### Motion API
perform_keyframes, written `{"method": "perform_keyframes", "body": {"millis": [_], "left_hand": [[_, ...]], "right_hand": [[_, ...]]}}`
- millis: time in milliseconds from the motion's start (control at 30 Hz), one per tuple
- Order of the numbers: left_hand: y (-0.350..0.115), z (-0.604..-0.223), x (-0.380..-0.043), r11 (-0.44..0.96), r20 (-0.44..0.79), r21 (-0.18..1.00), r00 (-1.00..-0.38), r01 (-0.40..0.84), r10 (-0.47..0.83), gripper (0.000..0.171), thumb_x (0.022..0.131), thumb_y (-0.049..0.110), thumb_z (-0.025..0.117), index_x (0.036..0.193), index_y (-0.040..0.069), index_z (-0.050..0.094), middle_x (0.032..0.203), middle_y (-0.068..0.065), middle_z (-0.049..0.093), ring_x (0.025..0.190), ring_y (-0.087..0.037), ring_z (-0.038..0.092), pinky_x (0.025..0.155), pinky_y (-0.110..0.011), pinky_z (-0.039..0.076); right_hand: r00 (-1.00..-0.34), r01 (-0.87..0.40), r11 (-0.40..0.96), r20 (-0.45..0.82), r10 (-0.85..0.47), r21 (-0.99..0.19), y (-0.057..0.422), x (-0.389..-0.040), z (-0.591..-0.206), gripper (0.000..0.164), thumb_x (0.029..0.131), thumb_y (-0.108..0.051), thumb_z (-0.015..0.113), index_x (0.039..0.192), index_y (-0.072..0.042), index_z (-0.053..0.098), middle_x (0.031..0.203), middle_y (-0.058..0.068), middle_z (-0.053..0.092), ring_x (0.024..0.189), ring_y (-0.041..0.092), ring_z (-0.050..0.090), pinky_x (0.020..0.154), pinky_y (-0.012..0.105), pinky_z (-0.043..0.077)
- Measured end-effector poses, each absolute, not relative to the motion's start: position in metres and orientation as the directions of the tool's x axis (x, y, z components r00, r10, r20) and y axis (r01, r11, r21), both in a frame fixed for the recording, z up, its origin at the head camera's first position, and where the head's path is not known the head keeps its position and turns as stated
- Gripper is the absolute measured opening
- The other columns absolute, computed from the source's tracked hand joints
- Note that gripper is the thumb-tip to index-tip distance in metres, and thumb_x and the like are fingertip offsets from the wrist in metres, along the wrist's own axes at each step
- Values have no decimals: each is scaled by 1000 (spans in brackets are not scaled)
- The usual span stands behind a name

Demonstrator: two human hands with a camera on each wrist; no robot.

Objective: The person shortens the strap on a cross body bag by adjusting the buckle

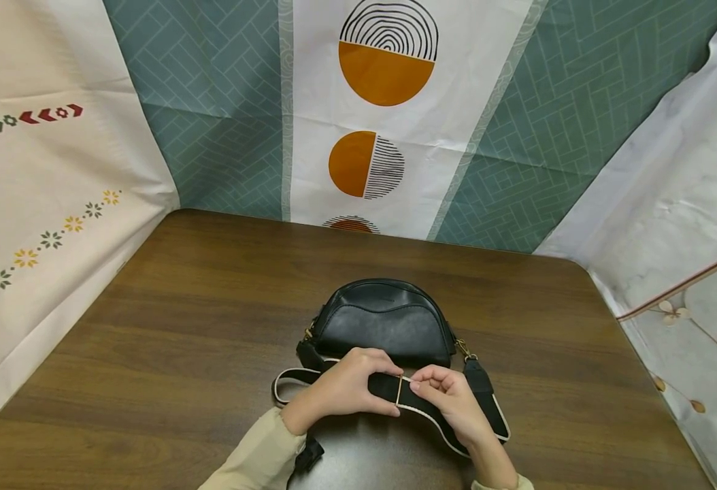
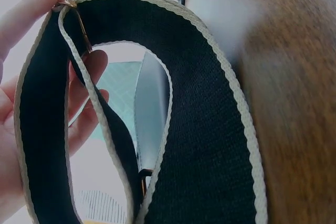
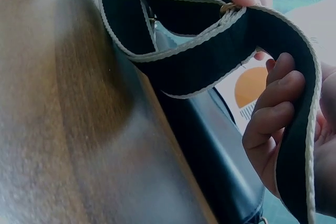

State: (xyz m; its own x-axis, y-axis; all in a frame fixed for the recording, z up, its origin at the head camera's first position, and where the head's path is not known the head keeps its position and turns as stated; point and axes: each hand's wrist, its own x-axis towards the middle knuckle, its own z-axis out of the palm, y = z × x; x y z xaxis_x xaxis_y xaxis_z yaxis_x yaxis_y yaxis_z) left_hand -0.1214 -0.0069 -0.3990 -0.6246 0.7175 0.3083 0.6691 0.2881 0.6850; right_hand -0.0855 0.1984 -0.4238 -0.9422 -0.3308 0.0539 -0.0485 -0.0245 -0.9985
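A black half-moon bag (image 1: 389, 330) lies on the table, its wide black strap (image 2: 210, 103) with cream edging looping out in front. My left hand (image 1: 349, 388) grips the strap at a thin gold slider buckle (image 1: 399, 390), thumb on the lower edge and fingers on the upper one. Just right of the buckle, my right hand (image 1: 453, 401) pinches the strap between thumb and fingers. Seen from the right wrist, a length of strap runs across that hand's curled fingers (image 3: 278, 108). From the left wrist, the strap folds into loops below the buckle (image 2: 80, 22).
Gold clasps (image 1: 464, 350) join the strap to the bag's sides. A small black object (image 1: 309, 454) lies by the left sleeve (image 1: 260, 452). Around the brown wooden table (image 1: 181, 340) hang patterned cloths (image 1: 218, 102) at the back and both sides.
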Motion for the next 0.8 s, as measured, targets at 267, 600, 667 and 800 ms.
{"method": "perform_keyframes", "body": {"millis": [267, 600, 667, 800], "left_hand": [[-5, -399, -120, 289, 314, 678, -623, 675, 717, 44, 65, 25, 80, 102, 4, 67, 92, 2, 61, 86, -4, 54, 77, -16, 41], [-3, -399, -121, 282, 351, 668, -625, 689, 697, 43, 64, 26, 80, 99, 5, 67, 89, 3, 61, 84, -3, 54, 75, -15, 41], [-3, -398, -121, 277, 361, 669, -627, 690, 690, 42, 64, 25, 80, 99, 5, 67, 88, 3, 61, 84, -3, 54, 75, -15, 41], [-2, -398, -121, 265, 380, 669, -626, 695, 681, 42, 64, 25, 80, 98, 4, 67, 87, 2, 61, 84, -4, 54, 75, -14, 41]], "right_hand": [[-954, -55, 10, 49, -297, -998, 195, -87, -424, 12, 85, -2, 56, 85, 11, 57, 77, -2, 63, 71, 7, 56, 64, 20, 45], [-952, -84, 22, 73, -296, -996, 187, -88, -421, 22, 89, -2, 52, 84, 19, 50, 69, -7, 56, 67, 4, 48, 61, 18, 40], [-958, -72, 12, 66, -280, -997, 184, -87, -420, 20, 88, -3, 52, 81, 16, 50, 68, -7, 54, 65, 4, 47, 59, 18, 39], [-964, -67, -22, 70, -256, -998, 181, -87, -421, 13, 88, -2, 52, 77, 5, 52, 66, -7, 52, 62, 4, 45, 55, 17, 37]]}}
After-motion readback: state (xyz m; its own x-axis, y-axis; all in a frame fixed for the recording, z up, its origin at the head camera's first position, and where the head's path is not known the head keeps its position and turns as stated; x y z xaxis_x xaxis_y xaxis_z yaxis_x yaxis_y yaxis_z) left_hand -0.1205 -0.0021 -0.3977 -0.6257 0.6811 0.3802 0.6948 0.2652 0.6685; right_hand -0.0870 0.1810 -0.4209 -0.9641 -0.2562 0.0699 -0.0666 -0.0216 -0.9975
